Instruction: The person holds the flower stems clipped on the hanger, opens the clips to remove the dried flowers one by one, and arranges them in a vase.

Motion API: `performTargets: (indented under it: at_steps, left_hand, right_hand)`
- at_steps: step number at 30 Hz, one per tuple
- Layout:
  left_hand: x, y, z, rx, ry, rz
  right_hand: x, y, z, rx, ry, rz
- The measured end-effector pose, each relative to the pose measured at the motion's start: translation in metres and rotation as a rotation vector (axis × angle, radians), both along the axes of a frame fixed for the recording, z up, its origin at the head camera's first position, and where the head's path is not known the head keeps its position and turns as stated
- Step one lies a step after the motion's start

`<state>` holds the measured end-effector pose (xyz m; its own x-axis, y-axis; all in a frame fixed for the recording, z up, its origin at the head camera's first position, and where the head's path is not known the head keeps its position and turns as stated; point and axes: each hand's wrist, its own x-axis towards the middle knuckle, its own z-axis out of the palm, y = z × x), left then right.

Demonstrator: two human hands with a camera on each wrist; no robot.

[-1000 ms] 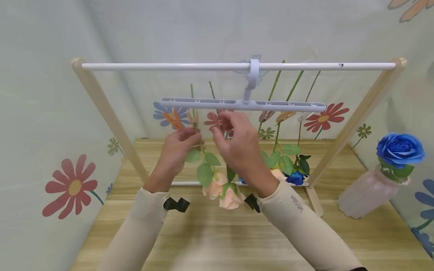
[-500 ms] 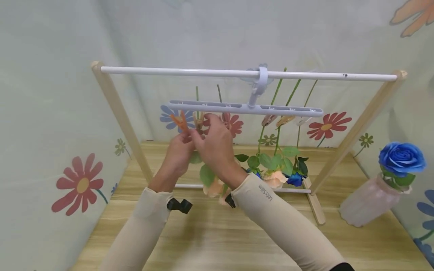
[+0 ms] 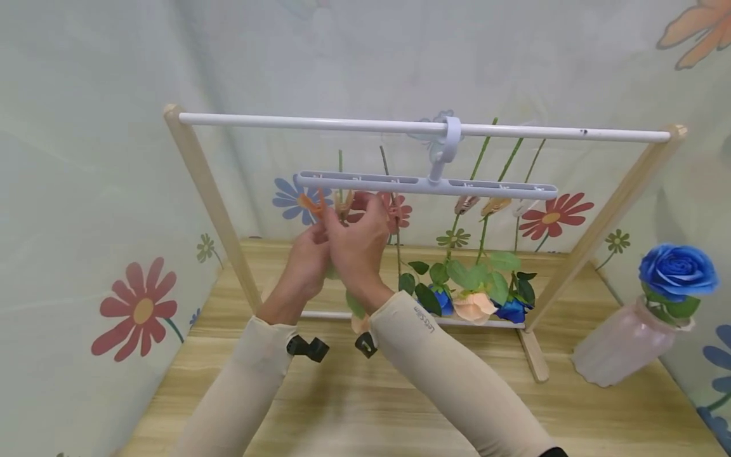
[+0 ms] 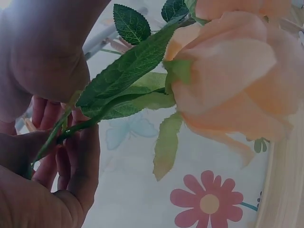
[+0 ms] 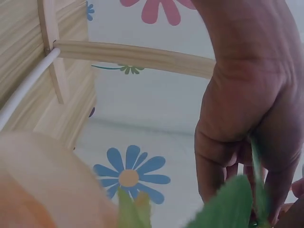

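My left hand (image 3: 308, 263) is below the left end of the pale hanger bar (image 3: 388, 184). In the left wrist view, its thumb and fingers pinch the green stem (image 4: 78, 127) of a peach artificial rose (image 4: 228, 71). Right beside it, my right hand (image 3: 358, 241) is bent at the fingers, its fingertips close to the orange clothespin (image 3: 313, 204) and the beige clothespin (image 3: 344, 204). What the right fingertips touch is hidden. A leaf (image 5: 256, 180) passes in front of the right hand in its wrist view. A pink clothespin (image 3: 395, 212) hangs farther right, gripping another stem.
The hanger hooks over the white rod (image 3: 263, 122) of a wooden-ended rack (image 3: 211, 197). To the right, several roses hang head down from clothespins, including a peach rose (image 3: 474, 309) and a blue rose (image 3: 512, 311). A pale vase (image 3: 625, 343) holding a blue rose (image 3: 678, 271) stands at right.
My right hand has left the pink clothespin and moved left, up against my left hand. The left hand keeps its place at the stem. The head view has shifted slightly.
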<state>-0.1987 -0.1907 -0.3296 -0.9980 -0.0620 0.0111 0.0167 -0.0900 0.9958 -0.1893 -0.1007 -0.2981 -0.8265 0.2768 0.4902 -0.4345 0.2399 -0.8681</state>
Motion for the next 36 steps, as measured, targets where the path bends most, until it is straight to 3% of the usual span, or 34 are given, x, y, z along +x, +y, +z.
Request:
performTargets:
  at_steps: [11, 21, 29, 36]
  left_hand:
    - [0.0014, 0.0038, -0.0018, 0.047, 0.002, -0.048]
    - [0.0007, 0.0048, -0.003, -0.037, -0.015, -0.014]
    - [-0.0011, 0.0049, -0.005, -0.059, -0.024, -0.023]
    - [-0.0039, 0.0041, -0.0085, -0.014, -0.066, -0.048]
  right_hand:
    - [-0.0066, -0.0003, 0.001, -0.037, -0.042, -0.079]
    - [-0.0056, -0.0001, 0.0016, -0.065, -0.095, -0.09]
    - [-0.0082, 0.0011, -0.0009, -0.073, -0.106, -0.093]
    - [-0.0073, 0.0018, -0.0026, -0.095, -0.111, -0.08]
